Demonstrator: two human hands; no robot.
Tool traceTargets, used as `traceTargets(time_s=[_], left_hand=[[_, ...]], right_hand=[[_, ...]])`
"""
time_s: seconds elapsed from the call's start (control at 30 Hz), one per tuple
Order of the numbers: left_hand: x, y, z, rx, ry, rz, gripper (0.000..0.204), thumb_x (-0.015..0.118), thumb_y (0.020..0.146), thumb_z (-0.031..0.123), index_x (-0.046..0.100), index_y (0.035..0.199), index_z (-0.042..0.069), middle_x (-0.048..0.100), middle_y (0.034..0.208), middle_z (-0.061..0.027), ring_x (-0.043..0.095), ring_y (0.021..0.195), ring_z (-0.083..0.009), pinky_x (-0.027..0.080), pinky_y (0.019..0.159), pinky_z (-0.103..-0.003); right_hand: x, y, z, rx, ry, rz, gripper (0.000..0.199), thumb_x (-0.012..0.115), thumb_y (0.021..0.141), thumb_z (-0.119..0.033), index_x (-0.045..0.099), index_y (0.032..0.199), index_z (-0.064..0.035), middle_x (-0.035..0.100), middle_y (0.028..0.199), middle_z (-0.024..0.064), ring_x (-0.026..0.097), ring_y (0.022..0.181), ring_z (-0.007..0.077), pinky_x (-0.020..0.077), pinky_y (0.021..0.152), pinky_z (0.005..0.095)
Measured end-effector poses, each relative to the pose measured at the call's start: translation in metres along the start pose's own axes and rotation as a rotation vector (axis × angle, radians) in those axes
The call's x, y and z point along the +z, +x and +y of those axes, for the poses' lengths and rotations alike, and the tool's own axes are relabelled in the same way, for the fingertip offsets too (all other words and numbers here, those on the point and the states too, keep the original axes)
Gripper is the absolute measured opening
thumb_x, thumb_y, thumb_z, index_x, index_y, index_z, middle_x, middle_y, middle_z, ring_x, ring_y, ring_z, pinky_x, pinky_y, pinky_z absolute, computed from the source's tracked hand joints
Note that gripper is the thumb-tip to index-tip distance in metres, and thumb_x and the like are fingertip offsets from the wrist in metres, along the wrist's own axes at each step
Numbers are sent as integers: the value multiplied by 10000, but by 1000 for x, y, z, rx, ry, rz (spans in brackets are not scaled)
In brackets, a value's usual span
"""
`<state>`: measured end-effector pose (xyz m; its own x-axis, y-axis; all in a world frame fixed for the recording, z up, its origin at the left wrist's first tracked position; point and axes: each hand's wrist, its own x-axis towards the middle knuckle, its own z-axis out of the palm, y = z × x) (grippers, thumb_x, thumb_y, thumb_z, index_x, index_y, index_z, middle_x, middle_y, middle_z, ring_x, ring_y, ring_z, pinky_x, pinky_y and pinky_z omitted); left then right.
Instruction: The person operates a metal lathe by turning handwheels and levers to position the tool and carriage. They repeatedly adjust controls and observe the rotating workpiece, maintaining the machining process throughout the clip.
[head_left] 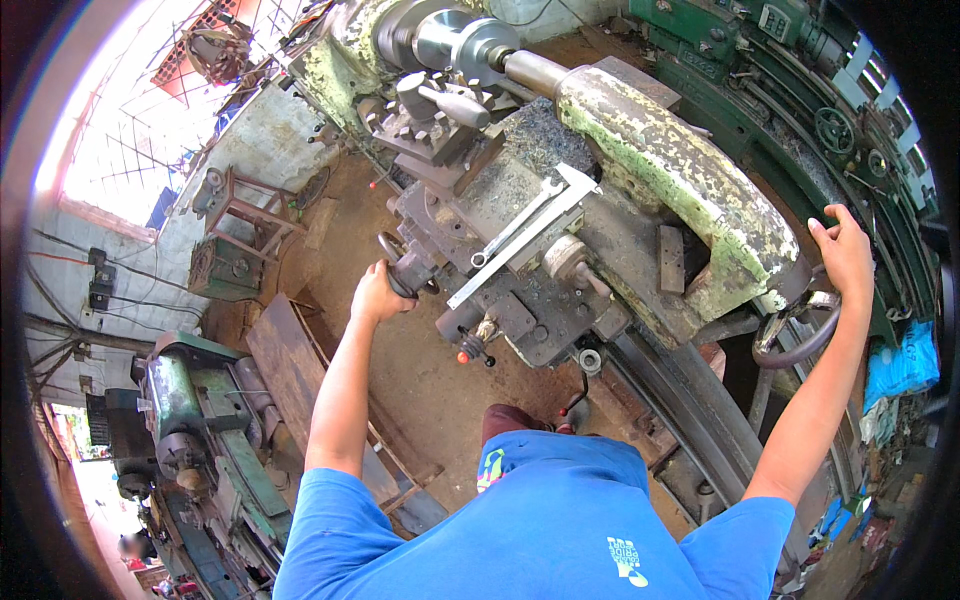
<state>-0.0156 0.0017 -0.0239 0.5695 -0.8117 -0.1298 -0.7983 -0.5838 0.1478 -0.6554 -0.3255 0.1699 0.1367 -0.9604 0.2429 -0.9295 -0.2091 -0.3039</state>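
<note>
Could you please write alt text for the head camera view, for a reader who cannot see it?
Seen from above, a person in a blue shirt stands at a worn green lathe, left hand gripping a carriage handwheel, right hand resting at the tailstock end above the tailstock handwheel. A wrench and a steel rule lie on the carriage.

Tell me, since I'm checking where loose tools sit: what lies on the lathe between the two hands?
In the head view, a wrench and a steel rule lie on the carriage, between the left hand on its crank handle and the right hand above the handwheel.
</note>
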Motion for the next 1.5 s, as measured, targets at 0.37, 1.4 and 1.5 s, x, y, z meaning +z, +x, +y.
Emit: traceTargets(time_s=[0.37, 1.4, 1.5], left_hand=[[10, -6, 3, -30, 40, 58, 1089, 914, 563, 373, 455, 1455, -52, 579, 1387, -252, 580, 1289, -404, 499, 1092, -446], [25, -23, 21, -89, 77, 214, 1068, 947, 624, 308, 415, 1490, -16, 477, 1520, -203, 459, 1418, -376, 429, 1172, -443], [25, -26, 23, -87, 82, 224, 1062, 947, 631, 302, 411, 1489, -21, 475, 1518, -210, 449, 1424, -378, 428, 1173, -446]], right_hand=[[1, 3, 4, -13, -23, 15, 440, 765, 934, -313, 666, 1232, -3, 739, 841, 177, 731, 794, 300, 547, 778, 410], [3, 10, 15, 17, -55, -12, 482, 743, 950, -394, 672, 1241, -16, 736, 875, 159, 720, 819, 293, 545, 786, 414], [4, 10, 17, 19, -51, -9, 485, 745, 949, -394, 670, 1243, -15, 735, 873, 157, 718, 816, 290, 544, 787, 413]])
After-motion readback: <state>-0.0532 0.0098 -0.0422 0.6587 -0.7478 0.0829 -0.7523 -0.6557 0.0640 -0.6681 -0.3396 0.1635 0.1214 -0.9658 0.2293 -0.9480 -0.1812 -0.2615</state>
